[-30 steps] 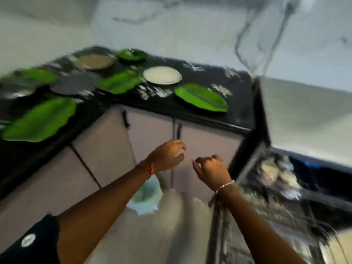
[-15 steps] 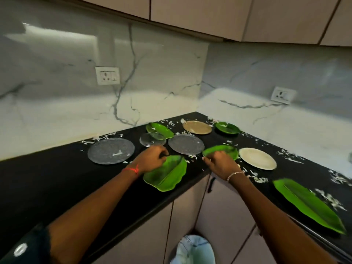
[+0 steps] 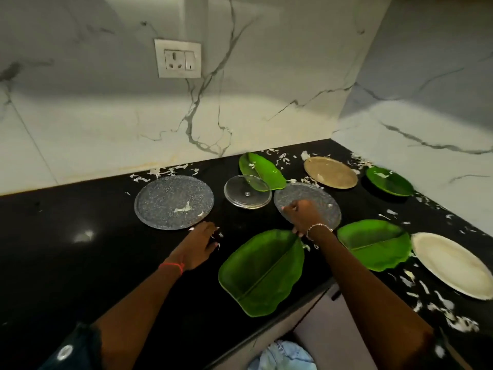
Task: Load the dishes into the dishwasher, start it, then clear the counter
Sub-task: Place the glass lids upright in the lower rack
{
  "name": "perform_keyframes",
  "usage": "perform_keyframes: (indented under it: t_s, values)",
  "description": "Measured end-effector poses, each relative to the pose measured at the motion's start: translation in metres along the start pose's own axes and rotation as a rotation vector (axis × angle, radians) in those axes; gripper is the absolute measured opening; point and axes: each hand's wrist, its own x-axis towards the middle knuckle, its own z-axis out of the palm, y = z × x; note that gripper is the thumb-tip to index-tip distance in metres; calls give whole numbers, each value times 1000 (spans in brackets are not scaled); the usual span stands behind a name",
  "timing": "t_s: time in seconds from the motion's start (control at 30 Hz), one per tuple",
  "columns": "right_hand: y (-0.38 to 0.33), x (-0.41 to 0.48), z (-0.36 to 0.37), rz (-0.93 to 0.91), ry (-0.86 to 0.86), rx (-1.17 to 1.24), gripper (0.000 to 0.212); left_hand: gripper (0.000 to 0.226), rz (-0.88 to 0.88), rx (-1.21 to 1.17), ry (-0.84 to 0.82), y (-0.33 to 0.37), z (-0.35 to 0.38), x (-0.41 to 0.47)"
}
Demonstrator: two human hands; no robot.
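Glossy black stone counter point(image 3: 80, 209): left hand point(image 3: 198, 244) laid loose-fingered beside speckled grey round plate point(image 3: 173, 201) at eleven o'clock; grip of right hand point(image 3: 304, 214) cannot be told.

The left hand point(image 3: 198, 245) reaches forward palm-down, fingers loosely extended, while the right hand point(image 3: 302, 214) reaches farther, fingers curled downward.

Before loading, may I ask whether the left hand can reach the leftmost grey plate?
Probably yes: the left hand sits right at the near rim of the leftmost grey plate, with nothing between them.
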Motion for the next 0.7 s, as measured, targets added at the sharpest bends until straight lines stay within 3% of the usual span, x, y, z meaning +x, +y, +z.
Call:
perform_keyframes:
  t_s: [0.1, 0.2, 0.27, 0.43, 0.5, 0.7]
  values:
    - [-10, 41, 20, 207, -135, 296, 32, 67, 13, 77, 68, -17, 23, 2]
    - [-21, 71, 38, 477, -310, 754, 52, 68, 29, 111, 132, -23, 28, 5]
    - [-23, 86, 54, 554, -327, 869, 61, 67, 27, 97, 154, -25, 29, 7]
    - [-36, 94, 83, 586, -262, 1138, 43, 66, 17, 83, 154, -30, 32, 9]
    - [-41, 96, 86, 556, -243, 1222, 46, 64, 21, 84, 162, -31, 32, 9]
    - [-45, 68, 71, 517, -142, 1237, 47, 70, 4, 83, 89, -27, 27, 8]
